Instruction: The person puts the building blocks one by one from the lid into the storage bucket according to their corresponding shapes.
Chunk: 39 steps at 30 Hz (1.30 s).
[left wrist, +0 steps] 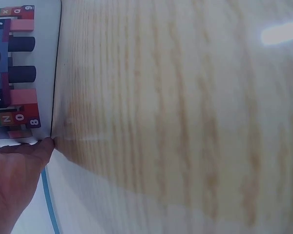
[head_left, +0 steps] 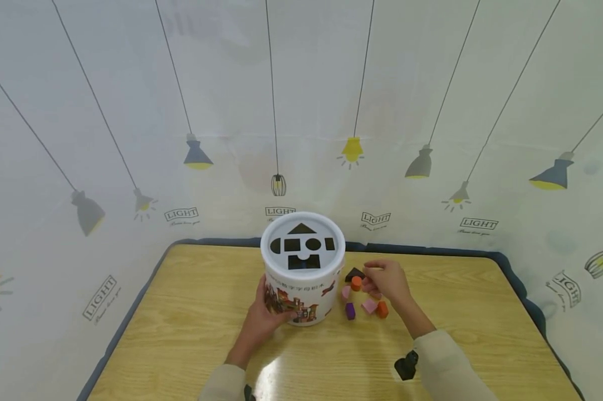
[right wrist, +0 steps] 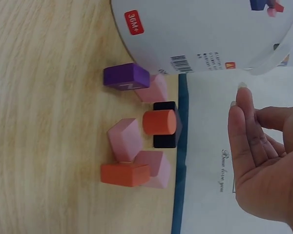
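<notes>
A white bucket (head_left: 301, 287) printed with a block castle stands on the table, its lid (head_left: 276, 260) cut with shaped holes. My left hand (head_left: 263, 320) grips its left side, thumb across the front and fingers round the side. In the left wrist view that hand (left wrist: 17, 170) touches the bucket's lower edge. My right hand (head_left: 390, 283) hovers over loose blocks right of the bucket, fingers loosely bent, nothing visible in them. Below it lie an orange cylinder (right wrist: 158, 122), a black block (right wrist: 165, 142), a purple block (right wrist: 126, 77), an orange block (right wrist: 124, 174) and several pink blocks (right wrist: 124, 140).
The wooden table (head_left: 191, 312) has a dark blue edge at its back. Behind it hangs a pale wall covering (head_left: 311, 111) printed with lamps. A black device (head_left: 406, 365) sits by the right sleeve.
</notes>
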### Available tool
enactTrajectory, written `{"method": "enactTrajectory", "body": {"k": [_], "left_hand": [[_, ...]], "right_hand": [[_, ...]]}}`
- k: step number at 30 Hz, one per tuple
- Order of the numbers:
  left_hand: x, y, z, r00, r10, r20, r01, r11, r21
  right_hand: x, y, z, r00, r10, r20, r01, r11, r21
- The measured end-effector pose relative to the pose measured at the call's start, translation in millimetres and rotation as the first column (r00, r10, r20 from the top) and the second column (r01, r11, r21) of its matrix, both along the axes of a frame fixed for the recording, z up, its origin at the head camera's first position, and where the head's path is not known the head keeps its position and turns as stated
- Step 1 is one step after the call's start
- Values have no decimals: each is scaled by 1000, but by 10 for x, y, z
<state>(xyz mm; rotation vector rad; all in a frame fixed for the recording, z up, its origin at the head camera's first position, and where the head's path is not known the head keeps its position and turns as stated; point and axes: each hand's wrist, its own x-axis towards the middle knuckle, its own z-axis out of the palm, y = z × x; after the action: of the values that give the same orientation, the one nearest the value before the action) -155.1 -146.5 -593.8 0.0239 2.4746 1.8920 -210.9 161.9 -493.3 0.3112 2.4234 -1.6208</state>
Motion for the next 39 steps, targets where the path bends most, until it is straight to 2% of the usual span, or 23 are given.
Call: {"method": "enactTrajectory", "body": {"k": [7, 12, 25, 32, 39], "left_hand": [[35, -26, -23, 1000, 14, -4, -14, 1000, -20], [32, -31, -34, 1000, 12, -2, -12, 1000, -21], [14, -21, -37, 1000, 4, 1, -4, 1000, -12], [3, -11, -43, 1000, 3, 9, -3, 1000, -23], [6, -6, -1, 1000, 10, 16, -10, 1000, -28]], "right_hand": [[25, 82, -239, 1000, -2, 13, 2, 1000, -6], [25, 130, -353, 1000, -19, 18, 19, 1000, 13], [4, 226, -523, 999, -27, 43, 24, 998, 63], [3, 287, -630, 997, -55, 55, 49, 993, 103], [-31, 323, -650, 997, -57, 52, 52, 993, 102]]}}
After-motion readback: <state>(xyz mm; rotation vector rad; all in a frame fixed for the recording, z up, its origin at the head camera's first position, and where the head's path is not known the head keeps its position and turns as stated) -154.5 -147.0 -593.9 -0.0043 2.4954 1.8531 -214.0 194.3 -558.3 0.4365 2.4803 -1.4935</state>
